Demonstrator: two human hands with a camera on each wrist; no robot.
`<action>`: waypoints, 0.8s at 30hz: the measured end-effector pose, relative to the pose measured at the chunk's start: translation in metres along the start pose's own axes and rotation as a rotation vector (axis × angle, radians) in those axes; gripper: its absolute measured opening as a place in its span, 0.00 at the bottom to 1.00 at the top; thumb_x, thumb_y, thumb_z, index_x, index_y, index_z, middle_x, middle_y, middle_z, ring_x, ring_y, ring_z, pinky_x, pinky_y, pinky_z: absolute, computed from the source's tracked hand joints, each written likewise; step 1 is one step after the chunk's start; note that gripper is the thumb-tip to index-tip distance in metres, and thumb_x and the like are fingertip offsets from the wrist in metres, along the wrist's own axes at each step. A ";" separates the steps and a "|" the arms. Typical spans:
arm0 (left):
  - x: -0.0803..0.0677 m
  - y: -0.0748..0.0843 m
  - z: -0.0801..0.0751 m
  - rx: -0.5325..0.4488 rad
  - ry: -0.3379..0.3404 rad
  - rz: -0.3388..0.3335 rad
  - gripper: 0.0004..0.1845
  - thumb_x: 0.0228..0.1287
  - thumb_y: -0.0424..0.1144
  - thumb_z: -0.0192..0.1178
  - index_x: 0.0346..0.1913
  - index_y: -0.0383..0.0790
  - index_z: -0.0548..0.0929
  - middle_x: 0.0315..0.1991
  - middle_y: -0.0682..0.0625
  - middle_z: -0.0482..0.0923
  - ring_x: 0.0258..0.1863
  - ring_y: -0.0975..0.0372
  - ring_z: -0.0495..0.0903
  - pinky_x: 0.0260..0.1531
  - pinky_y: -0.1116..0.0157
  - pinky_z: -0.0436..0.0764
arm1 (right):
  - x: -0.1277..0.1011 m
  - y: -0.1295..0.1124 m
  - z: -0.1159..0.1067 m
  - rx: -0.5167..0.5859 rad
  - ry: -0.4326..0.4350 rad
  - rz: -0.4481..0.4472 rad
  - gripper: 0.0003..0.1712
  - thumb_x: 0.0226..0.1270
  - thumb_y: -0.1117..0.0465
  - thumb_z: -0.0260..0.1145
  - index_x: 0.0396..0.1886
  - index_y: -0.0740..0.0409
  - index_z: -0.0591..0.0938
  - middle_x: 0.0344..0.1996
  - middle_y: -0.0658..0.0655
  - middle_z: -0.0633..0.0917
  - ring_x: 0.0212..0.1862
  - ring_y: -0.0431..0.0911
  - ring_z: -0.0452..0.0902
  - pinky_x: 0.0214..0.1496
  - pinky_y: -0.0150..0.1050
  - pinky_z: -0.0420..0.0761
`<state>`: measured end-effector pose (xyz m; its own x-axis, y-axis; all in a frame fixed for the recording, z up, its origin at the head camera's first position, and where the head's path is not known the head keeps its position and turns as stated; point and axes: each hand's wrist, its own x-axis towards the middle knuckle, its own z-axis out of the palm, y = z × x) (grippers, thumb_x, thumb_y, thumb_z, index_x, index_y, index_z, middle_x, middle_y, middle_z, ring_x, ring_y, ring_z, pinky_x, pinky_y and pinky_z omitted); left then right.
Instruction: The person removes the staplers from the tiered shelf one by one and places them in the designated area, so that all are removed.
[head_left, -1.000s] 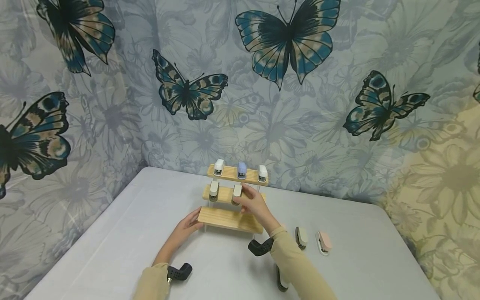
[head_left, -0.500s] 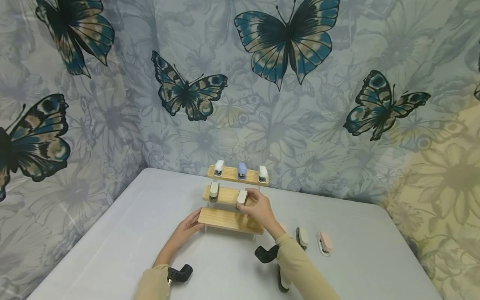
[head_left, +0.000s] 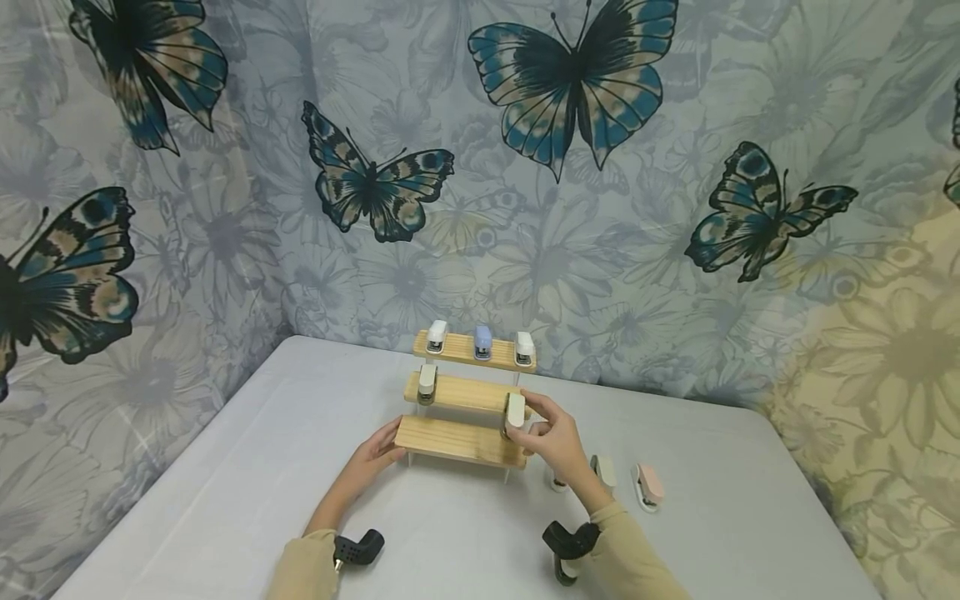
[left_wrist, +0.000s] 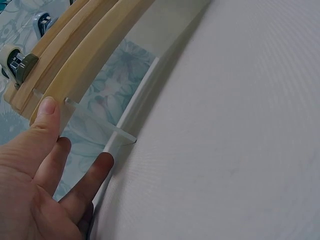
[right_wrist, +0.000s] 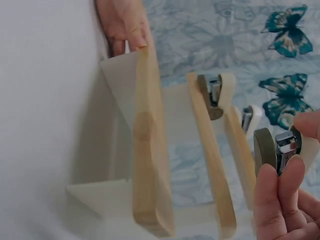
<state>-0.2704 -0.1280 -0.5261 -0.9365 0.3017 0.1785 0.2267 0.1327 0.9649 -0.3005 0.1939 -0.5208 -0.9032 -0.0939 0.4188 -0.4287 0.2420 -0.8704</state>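
Note:
A three-tier wooden stand (head_left: 457, 442) sits on the grey table. My right hand (head_left: 528, 425) pinches a cream and olive stapler (head_left: 514, 411) at the right end of the middle tier. In the right wrist view this stapler (right_wrist: 280, 147) sits between my fingertips (right_wrist: 280, 200), clear of the wooden boards (right_wrist: 147, 150). My left hand (head_left: 386, 443) rests with straight fingers on the left end of the bottom tier, thumb (left_wrist: 47, 107) against the wood edge (left_wrist: 85, 55). One stapler (head_left: 427, 381) stands on the middle tier and three on the top tier (head_left: 482, 342).
Loose staplers lie on the table right of the stand: a cream one (head_left: 604, 471), a pink one (head_left: 649, 483) and one partly behind my right wrist (head_left: 557, 482). A butterfly-print curtain (head_left: 525, 167) hangs close behind the stand. The table's far edge (head_left: 675, 400) meets it.
My right hand has carried the stapler from the middle of the second tier rightward and slightly down to the tier's right end. The left hand and the stand have stayed put.

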 end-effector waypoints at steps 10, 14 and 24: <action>0.000 0.001 0.000 0.011 -0.030 0.047 0.29 0.50 0.45 0.52 0.56 0.47 0.55 0.56 0.53 0.52 0.51 0.61 0.57 0.46 0.65 0.61 | -0.049 -0.003 -0.048 0.009 0.012 0.023 0.38 0.39 0.63 0.66 0.53 0.48 0.62 0.50 0.50 0.65 0.11 0.46 0.67 0.08 0.38 0.69; -0.001 0.002 0.002 0.014 -0.020 0.050 0.30 0.50 0.45 0.52 0.56 0.46 0.56 0.56 0.52 0.53 0.51 0.62 0.57 0.46 0.65 0.62 | -0.070 -0.015 -0.062 0.044 -0.016 0.027 0.37 0.40 0.66 0.65 0.54 0.52 0.61 0.51 0.54 0.64 0.10 0.45 0.67 0.08 0.38 0.70; 0.000 0.003 0.000 0.032 -0.007 0.044 0.30 0.49 0.46 0.52 0.56 0.46 0.56 0.56 0.50 0.52 0.51 0.60 0.57 0.46 0.64 0.61 | -0.125 -0.038 -0.086 0.107 -0.030 0.247 0.36 0.42 0.67 0.63 0.54 0.49 0.60 0.51 0.54 0.63 0.12 0.47 0.68 0.11 0.41 0.71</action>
<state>-0.2693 -0.1276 -0.5236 -0.9236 0.3147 0.2189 0.2760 0.1496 0.9494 -0.1699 0.2791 -0.5181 -0.9802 -0.0737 0.1839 -0.1935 0.1574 -0.9684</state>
